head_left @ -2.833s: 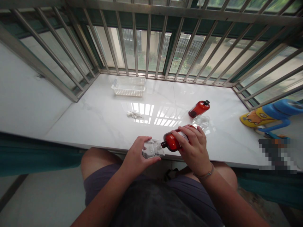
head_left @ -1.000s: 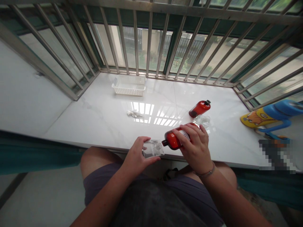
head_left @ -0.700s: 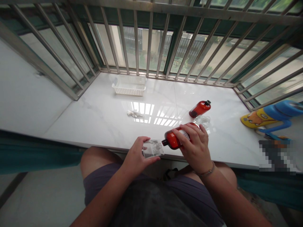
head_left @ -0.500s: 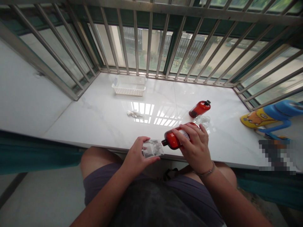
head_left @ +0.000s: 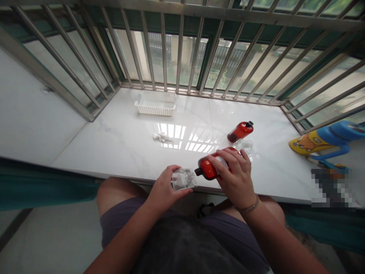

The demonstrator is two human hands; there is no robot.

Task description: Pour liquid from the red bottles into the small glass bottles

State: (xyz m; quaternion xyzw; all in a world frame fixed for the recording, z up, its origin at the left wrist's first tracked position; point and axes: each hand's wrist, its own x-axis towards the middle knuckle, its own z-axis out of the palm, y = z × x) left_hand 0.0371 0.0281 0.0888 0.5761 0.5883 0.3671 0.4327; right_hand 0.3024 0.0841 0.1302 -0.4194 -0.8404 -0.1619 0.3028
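Observation:
My left hand (head_left: pixel 165 188) grips a small clear plastic box (head_left: pixel 182 179) near the front edge of the counter; what lies inside is hard to make out. Fingers of my right hand (head_left: pixel 235 175) wrap round a red-brown bottle (head_left: pixel 209 168) with a white label. That bottle is uncapped and tilted, its threaded black neck pointing left and close beside the box's right side. I cannot see any liquid coming from the neck. A second red-brown bottle (head_left: pixel 240 131) with a dark top stands behind my right hand, and next to it lies a clear plastic piece (head_left: pixel 243 146).
A white perforated basket (head_left: pixel 155 110) sits at the back left of the white counter (head_left: pixel 114 137). Crumpled white tissue (head_left: pixel 162 137) lies mid-counter. At the right stands a blue and yellow tumbler (head_left: pixel 316 139) with a handle. Metal bars (head_left: pixel 179 57) close off the window behind.

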